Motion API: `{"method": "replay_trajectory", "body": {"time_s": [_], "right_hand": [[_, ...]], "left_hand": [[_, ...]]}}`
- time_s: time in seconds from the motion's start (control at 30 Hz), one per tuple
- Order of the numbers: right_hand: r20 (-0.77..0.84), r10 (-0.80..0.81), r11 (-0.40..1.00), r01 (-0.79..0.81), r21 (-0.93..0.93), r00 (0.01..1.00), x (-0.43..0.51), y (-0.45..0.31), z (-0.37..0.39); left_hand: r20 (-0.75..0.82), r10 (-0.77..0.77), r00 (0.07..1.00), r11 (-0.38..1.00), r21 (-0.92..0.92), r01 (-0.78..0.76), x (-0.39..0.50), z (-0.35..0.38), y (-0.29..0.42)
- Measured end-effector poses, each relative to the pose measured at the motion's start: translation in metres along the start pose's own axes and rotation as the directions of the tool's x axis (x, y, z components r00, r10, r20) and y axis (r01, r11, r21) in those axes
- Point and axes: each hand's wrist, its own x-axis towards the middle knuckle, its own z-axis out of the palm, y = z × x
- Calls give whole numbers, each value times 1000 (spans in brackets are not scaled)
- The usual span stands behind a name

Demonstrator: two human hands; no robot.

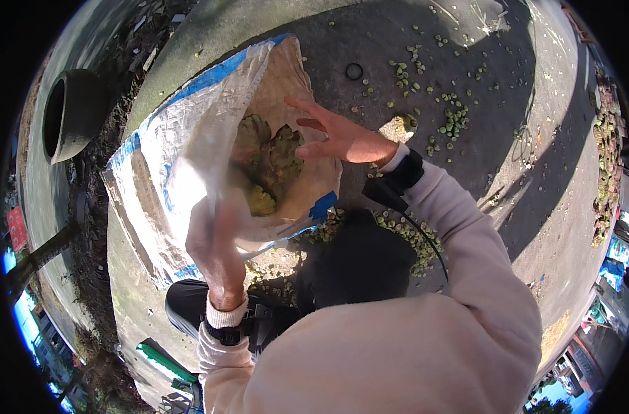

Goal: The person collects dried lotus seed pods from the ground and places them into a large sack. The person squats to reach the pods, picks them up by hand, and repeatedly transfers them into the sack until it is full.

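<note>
A white woven plastic sack (pixel 190 114) with blue stripes lies on its side, its mouth turned towards me. Inside it are several green-brown plant heads (pixel 283 155) that look like lotus seed pods. My left hand (pixel 218 243), blurred, grips the near rim of the sack. Over the mouth's right side reaches my right hand (pixel 335 135), its fingers spread and nothing in them. Part of the sack's contents is hidden behind its raised edge.
Small green round pieces (pixel 453 116) are strewn over the concrete ground (pixel 480 171), with more heaped (pixel 423 248) near my legs. A black ring (pixel 354 71) lies beyond the sack. At left is a large round pot (pixel 76 116). A black cable (pixel 423 233) hangs from my right wrist.
</note>
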Motion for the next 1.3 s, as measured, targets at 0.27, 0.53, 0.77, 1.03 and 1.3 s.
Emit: {"method": "replay_trajectory", "body": {"time_s": [0.27,0.53,0.77,1.03,1.3], "right_hand": [[-477,186,170,-506,-846,859,-81,135,-98],[-572,409,912,-324,250,711,-76,108,-87],[-360,392,739,-57,671,846,-31,37,-44],[-303,344,574,57,817,888,-15,14,-43],[-89,124,594,-2,804,988,-20,-17,-12]], "left_hand": [[-22,52,998,997,-49,-53,-2,-15,8],[18,20,1000,997,-74,-19,-1,-16,4],[20,66,998,994,-85,-64,0,-13,-2],[-20,79,997,994,-77,-80,-3,-14,3],[29,226,974,966,120,-228,3,-32,-9]]}}
